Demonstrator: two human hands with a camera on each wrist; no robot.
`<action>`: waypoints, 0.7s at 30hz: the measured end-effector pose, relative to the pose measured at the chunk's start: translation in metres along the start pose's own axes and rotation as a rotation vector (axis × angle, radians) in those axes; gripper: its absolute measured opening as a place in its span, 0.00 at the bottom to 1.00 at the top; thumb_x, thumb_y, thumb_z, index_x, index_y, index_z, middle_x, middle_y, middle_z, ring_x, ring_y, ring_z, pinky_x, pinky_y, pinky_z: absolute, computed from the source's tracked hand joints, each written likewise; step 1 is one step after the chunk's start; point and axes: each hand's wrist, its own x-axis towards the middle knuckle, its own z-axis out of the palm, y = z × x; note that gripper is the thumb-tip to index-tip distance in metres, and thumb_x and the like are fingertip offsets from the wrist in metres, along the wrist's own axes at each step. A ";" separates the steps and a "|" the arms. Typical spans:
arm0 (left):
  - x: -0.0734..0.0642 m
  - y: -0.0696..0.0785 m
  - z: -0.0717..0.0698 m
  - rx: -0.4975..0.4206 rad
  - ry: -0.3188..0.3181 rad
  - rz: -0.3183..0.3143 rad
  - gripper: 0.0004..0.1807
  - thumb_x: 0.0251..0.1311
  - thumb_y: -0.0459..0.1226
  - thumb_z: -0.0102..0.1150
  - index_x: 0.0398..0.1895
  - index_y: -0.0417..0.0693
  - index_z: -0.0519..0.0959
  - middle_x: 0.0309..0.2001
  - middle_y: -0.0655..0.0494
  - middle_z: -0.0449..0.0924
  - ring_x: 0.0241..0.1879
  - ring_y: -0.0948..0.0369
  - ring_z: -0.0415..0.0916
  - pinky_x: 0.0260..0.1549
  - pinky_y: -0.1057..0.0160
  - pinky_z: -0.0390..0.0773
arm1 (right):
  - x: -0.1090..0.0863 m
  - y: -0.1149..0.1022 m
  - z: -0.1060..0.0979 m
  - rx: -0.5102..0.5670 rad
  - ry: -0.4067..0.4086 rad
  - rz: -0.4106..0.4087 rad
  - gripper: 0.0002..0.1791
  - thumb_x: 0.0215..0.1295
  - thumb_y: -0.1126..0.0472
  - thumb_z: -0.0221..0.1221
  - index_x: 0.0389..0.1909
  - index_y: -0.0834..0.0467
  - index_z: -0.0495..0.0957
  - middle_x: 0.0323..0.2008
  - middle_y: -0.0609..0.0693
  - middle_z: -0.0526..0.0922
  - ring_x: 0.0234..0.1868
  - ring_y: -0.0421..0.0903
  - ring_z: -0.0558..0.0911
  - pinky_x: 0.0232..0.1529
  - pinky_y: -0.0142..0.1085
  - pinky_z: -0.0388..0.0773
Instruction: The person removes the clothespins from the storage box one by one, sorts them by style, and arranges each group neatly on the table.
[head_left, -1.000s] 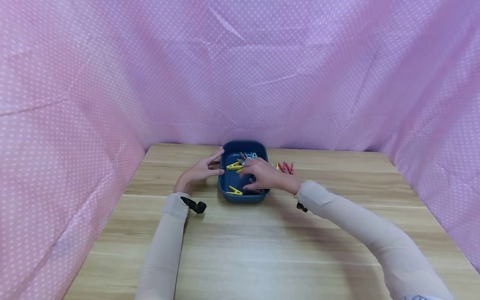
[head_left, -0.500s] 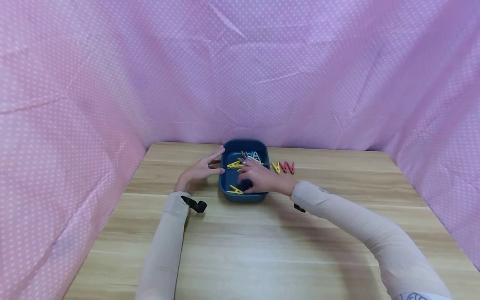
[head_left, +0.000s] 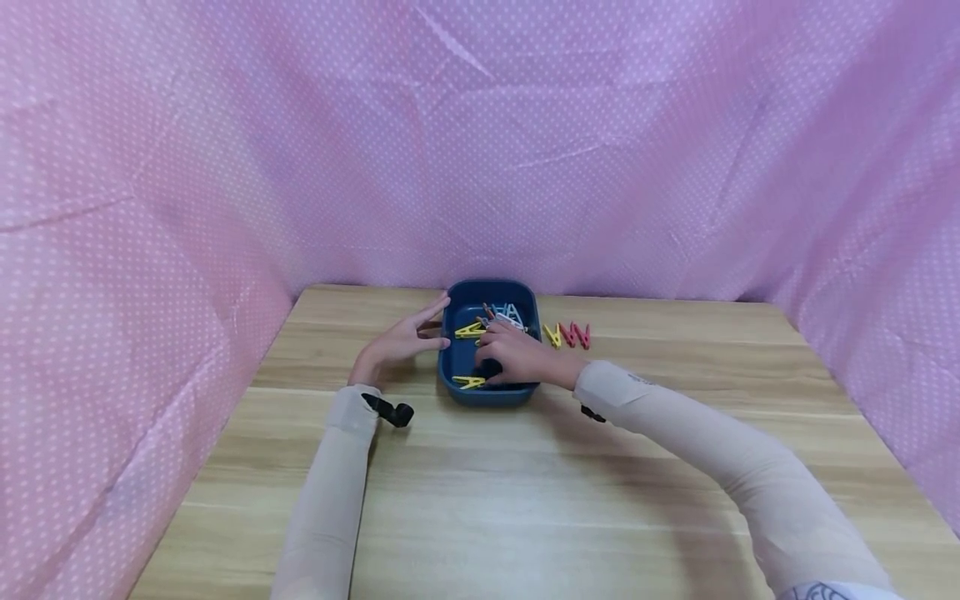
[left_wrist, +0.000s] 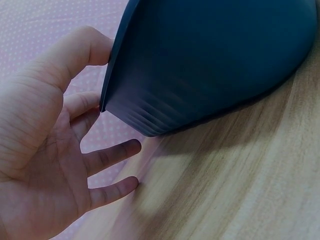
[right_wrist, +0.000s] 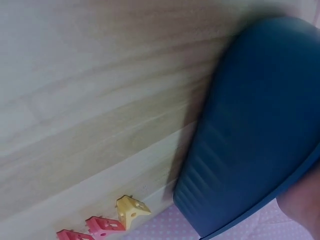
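Note:
A dark blue plastic bin stands on the table with several clothespins inside. At its left rim is my left hand; in the left wrist view the thumb of that hand touches the rim and its fingers spread out. My right hand reaches into the bin over the right rim, bent over the pile. Its fingertips are hidden, so any grip cannot be seen. A yellow clothespin lies by its thumb, another yellow clothespin lies farther back, and light blue and white clothespins sit at the back.
Right of the bin, a yellow clothespin and two red clothespins stand in a row on the wooden table. A pink dotted curtain hangs behind and at both sides.
My right hand has shifted slightly left and lower in the bin. The near yellow clothespin has turned a little beside its thumb. My left hand stays at the rim.

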 end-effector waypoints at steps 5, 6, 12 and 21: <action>0.000 0.000 0.000 -0.009 0.001 -0.012 0.46 0.72 0.39 0.60 0.84 0.56 0.43 0.84 0.62 0.31 0.78 0.43 0.56 0.74 0.42 0.62 | 0.005 0.003 -0.001 0.003 -0.018 0.039 0.15 0.61 0.51 0.72 0.45 0.53 0.87 0.48 0.51 0.87 0.57 0.52 0.77 0.76 0.59 0.61; 0.000 0.000 0.000 -0.011 0.002 -0.014 0.46 0.72 0.39 0.60 0.84 0.56 0.43 0.84 0.62 0.31 0.78 0.43 0.56 0.74 0.42 0.62 | 0.006 0.003 -0.001 0.005 -0.022 0.040 0.15 0.61 0.51 0.72 0.45 0.54 0.87 0.49 0.51 0.87 0.57 0.52 0.77 0.76 0.59 0.61; 0.000 0.000 -0.001 -0.016 -0.001 -0.011 0.45 0.72 0.38 0.60 0.84 0.56 0.44 0.84 0.61 0.31 0.78 0.43 0.56 0.75 0.43 0.62 | 0.010 0.001 -0.004 0.039 -0.033 0.028 0.13 0.62 0.54 0.71 0.45 0.54 0.88 0.49 0.51 0.87 0.56 0.52 0.78 0.71 0.54 0.69; 0.001 -0.001 0.000 -0.035 0.004 -0.016 0.46 0.72 0.40 0.60 0.84 0.57 0.44 0.84 0.64 0.32 0.78 0.44 0.54 0.76 0.41 0.57 | 0.014 0.003 0.000 0.037 -0.036 0.011 0.08 0.64 0.55 0.70 0.41 0.52 0.88 0.45 0.49 0.88 0.50 0.49 0.77 0.62 0.50 0.73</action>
